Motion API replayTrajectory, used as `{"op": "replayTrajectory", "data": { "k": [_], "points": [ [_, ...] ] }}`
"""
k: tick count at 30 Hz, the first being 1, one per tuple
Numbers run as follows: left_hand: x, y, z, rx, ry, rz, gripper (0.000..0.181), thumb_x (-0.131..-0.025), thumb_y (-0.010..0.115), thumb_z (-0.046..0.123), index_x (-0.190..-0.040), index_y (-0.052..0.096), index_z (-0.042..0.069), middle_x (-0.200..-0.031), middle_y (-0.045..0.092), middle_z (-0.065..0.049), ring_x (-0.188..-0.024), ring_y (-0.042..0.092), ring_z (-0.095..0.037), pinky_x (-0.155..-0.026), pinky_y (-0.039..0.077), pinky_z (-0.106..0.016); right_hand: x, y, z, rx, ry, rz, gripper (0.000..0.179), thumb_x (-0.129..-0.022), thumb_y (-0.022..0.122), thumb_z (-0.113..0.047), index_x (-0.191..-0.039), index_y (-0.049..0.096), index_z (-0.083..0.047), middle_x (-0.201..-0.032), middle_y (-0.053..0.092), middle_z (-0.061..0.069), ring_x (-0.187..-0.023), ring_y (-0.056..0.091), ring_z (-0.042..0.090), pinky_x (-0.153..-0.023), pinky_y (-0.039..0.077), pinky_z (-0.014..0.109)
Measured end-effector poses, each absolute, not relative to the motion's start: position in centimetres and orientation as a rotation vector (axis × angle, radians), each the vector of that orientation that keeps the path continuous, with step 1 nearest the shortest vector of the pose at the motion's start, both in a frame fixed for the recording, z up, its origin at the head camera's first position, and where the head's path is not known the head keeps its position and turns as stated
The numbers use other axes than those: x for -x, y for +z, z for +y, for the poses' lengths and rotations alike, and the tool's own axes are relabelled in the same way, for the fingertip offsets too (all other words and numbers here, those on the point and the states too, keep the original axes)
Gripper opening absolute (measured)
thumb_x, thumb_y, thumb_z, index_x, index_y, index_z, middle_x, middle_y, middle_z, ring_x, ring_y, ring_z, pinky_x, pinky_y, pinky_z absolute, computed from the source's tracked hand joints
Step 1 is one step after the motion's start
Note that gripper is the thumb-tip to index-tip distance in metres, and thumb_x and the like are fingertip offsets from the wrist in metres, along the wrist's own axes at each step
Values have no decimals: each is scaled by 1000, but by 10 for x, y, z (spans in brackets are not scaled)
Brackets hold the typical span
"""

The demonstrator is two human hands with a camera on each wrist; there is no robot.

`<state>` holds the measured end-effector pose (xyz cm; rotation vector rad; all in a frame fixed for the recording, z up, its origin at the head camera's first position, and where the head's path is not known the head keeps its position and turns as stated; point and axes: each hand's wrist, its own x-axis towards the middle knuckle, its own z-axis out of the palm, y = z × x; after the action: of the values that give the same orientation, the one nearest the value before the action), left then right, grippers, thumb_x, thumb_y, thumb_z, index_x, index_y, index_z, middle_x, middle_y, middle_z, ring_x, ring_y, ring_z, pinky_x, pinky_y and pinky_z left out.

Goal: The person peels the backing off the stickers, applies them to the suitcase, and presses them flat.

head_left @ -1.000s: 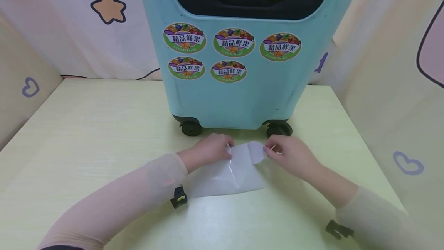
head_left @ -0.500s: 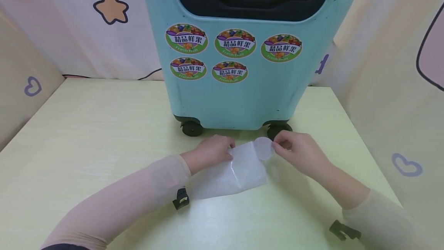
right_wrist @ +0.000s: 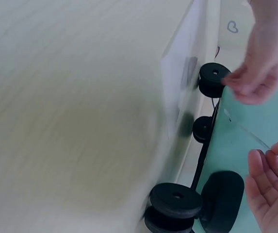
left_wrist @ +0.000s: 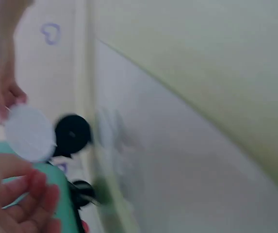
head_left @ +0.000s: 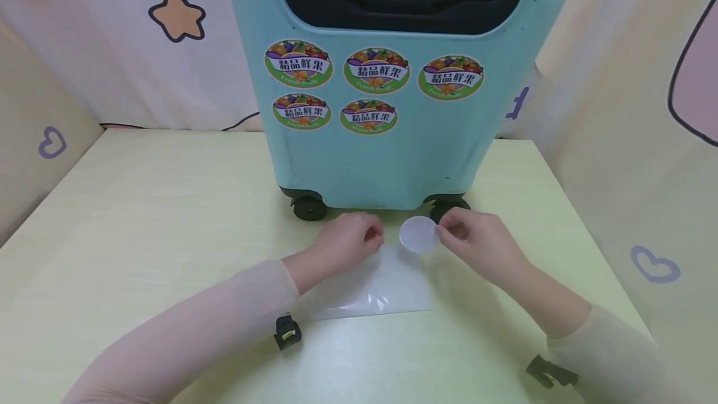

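Note:
My right hand pinches a round-oval sticker by its right edge, its plain white side showing. The sticker is held up over the far edge of a glossy white backing sheet lying on the table. Just left of the sticker is my left hand, above the sheet, fingers loosely bent and holding nothing. The left wrist view shows that gap between its fingers and the white sticker. Seen edge-on in the right wrist view, the sticker is a thin strip at the thumb and fingertip.
A light blue suitcase stands upright on black wheels just behind the hands. Several oval fruit stickers are on its front, in two rows. Patterned curtains surround the pale table.
The sticker has come away from the sheet's corner and swung left in my right hand. My left hand has let go of the sheet, which now lies flat.

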<state>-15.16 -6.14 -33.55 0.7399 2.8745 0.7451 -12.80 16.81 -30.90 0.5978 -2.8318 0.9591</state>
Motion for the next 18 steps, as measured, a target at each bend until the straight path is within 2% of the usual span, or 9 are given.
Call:
{"op": "replayTrajectory", "data": {
  "k": [3, 7, 13, 18],
  "points": [
    [139, -326, -60, -786, 1059, 2833, 12, -89, 60, 12, -96, 70, 11, -85, 66, 4, -77, 58, -9, -70, 46, -23, 128, -311, 163, -577, 959, -2822, 4, -88, 60, -9, -85, 63, -8, -75, 63, -2, -68, 57, 14, -64, 48, 32],
    [122, -314, -54, -790, 1394, 2612, 20, -90, 60, 10, -107, 69, 7, -101, 68, -2, -86, 61, -10, -74, 48, -21, 126, -312, 154, -558, 1009, -2809, 4, -88, 60, -11, -85, 60, -9, -73, 60, -2, -66, 53, 14, -60, 48, 29],
    [109, -310, -50, -759, 1564, 2428, 29, -91, 58, 7, -120, 63, 4, -109, 66, -5, -95, 62, -14, -78, 49, -22, 121, -313, 140, -621, 1096, -2743, 5, -87, 58, -6, -82, 58, -9, -72, 57, -3, -66, 53, 13, -59, 47, 27],
    [108, -309, -53, -696, 1641, 2367, 29, -92, 57, 10, -120, 63, 5, -112, 65, -5, -98, 62, -15, -80, 49, -24, 119, -316, 135, -692, 1172, -2703, 5, -88, 59, -7, -84, 58, -8, -76, 58, -3, -65, 56, 11, -62, 49, 28]
  ]
}}
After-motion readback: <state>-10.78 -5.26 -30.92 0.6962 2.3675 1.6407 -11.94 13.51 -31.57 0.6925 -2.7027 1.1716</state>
